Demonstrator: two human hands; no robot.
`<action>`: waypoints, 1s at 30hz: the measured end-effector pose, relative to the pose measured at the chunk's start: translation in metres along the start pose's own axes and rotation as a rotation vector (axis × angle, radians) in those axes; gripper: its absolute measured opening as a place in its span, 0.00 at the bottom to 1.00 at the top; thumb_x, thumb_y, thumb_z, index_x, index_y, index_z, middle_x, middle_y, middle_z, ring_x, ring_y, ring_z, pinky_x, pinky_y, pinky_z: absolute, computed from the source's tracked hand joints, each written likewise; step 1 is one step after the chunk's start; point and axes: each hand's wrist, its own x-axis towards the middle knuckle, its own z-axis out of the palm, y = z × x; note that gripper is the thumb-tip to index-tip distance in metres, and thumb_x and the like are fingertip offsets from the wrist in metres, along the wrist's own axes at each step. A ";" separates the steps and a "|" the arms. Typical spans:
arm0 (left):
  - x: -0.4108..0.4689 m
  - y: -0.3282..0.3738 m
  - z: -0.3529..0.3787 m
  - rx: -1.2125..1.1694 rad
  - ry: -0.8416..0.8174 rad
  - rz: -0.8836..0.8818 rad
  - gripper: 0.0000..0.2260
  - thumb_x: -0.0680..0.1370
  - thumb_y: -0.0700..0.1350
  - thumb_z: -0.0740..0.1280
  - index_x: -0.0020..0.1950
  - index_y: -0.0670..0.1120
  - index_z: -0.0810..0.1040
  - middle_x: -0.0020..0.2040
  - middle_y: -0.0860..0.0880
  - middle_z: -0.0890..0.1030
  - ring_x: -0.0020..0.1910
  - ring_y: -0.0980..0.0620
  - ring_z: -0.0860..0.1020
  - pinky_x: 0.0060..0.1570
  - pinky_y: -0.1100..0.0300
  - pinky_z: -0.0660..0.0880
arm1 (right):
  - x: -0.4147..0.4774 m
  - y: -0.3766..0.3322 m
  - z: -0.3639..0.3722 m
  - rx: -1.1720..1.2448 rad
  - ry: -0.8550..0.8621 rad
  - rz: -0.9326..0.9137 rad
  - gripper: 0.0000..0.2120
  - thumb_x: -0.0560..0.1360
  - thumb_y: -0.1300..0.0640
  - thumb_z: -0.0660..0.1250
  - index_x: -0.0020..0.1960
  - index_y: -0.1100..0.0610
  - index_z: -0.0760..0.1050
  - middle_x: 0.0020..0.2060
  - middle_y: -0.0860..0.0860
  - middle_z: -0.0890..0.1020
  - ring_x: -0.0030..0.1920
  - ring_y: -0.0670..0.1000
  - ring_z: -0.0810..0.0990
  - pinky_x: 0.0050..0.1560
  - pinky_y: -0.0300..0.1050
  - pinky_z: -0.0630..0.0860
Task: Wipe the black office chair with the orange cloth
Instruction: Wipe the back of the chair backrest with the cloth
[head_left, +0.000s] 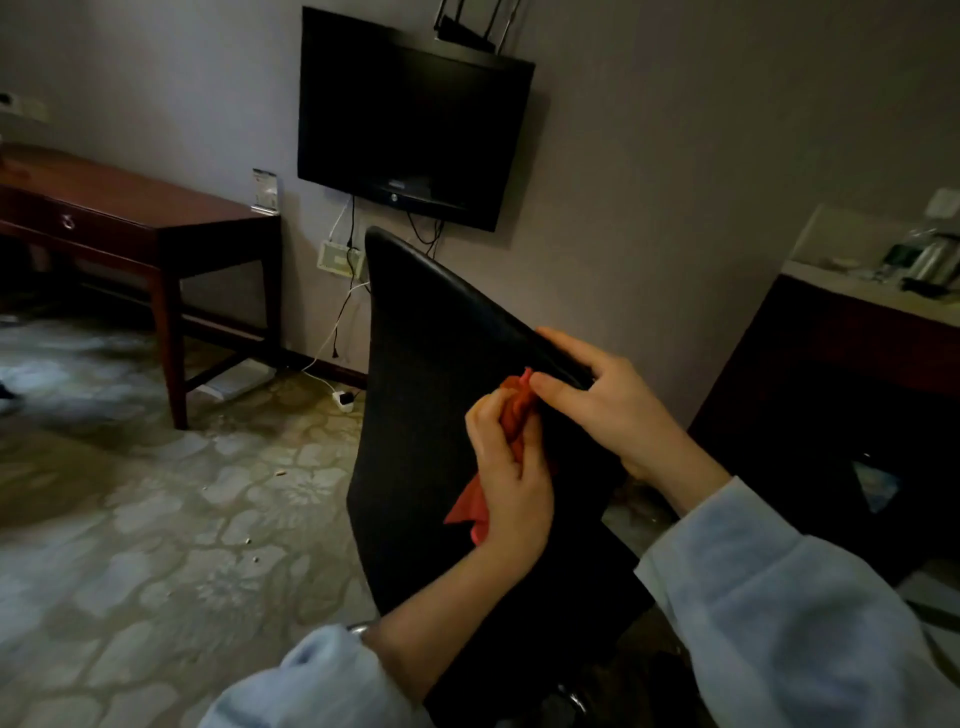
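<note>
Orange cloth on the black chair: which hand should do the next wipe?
Probably the left. The left hand grips the crumpled orange cloth against the back of the black office chair, while the right hand holds the chair's top edge, seemingly steadying it.

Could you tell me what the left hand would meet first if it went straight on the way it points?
Probably the thumb of the right hand, which grips the chair above the left hand and its orange cloth; depth is unclear.
</note>
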 end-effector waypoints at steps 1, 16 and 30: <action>0.001 0.004 0.000 -0.007 -0.001 0.038 0.14 0.78 0.42 0.60 0.58 0.60 0.68 0.57 0.45 0.70 0.55 0.54 0.73 0.56 0.65 0.71 | 0.001 0.000 0.002 0.017 -0.004 0.007 0.22 0.76 0.54 0.67 0.68 0.45 0.70 0.52 0.40 0.79 0.57 0.43 0.77 0.58 0.38 0.72; 0.103 -0.061 -0.048 0.013 0.082 -0.325 0.09 0.81 0.44 0.59 0.60 0.50 0.68 0.62 0.41 0.71 0.58 0.51 0.75 0.61 0.47 0.73 | 0.012 -0.002 0.034 0.180 -0.038 -0.011 0.20 0.77 0.55 0.65 0.62 0.34 0.66 0.52 0.37 0.75 0.54 0.40 0.76 0.53 0.36 0.74; 0.101 0.023 -0.025 0.126 -0.139 0.271 0.13 0.77 0.43 0.60 0.61 0.44 0.72 0.55 0.41 0.74 0.54 0.49 0.75 0.55 0.56 0.74 | 0.008 -0.005 0.040 0.244 0.068 -0.015 0.17 0.80 0.48 0.53 0.68 0.44 0.68 0.54 0.36 0.73 0.58 0.38 0.71 0.49 0.26 0.68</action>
